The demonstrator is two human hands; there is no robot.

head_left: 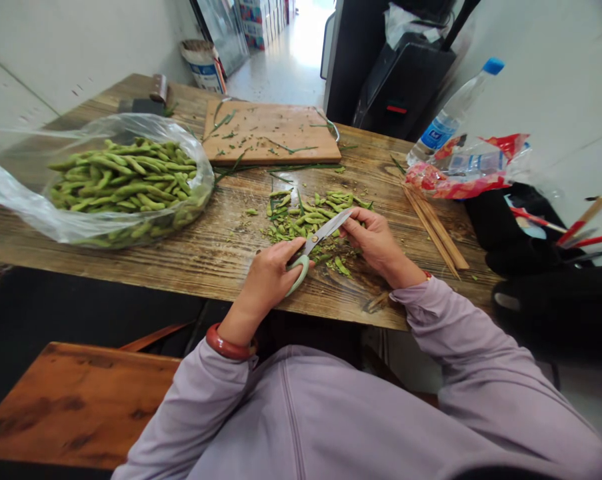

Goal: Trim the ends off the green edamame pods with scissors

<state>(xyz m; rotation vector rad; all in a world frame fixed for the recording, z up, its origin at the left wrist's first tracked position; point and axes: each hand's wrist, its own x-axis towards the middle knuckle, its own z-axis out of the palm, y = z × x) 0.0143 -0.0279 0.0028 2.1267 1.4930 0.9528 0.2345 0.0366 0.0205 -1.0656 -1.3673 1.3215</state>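
Note:
My left hand (pixel 271 273) is closed around the pale green handle of a pair of scissors (pixel 325 230), whose blades point up and to the right. At the blade tips, the thumb and fingers of my right hand (pixel 373 240) are pinched together; whatever lies between them is hidden. Beneath both hands spreads a loose pile of green soybean pods (pixel 311 217) with small trimmed bits on the wooden table (pixel 221 260). To the left, a clear plastic bag (pixel 205 193) lies open, filled with more green pods (pixel 131 177).
A wooden cutting board (pixel 275 133) with green scraps lies behind the pile, a cleaver (pixel 158 88) at the far left. On the right are wooden chopsticks (pixel 433 227), a water bottle (pixel 441 127), a red plastic package (pixel 461 177) and a black holder (pixel 505 227). A wooden stool (pixel 81 400) stands lower left.

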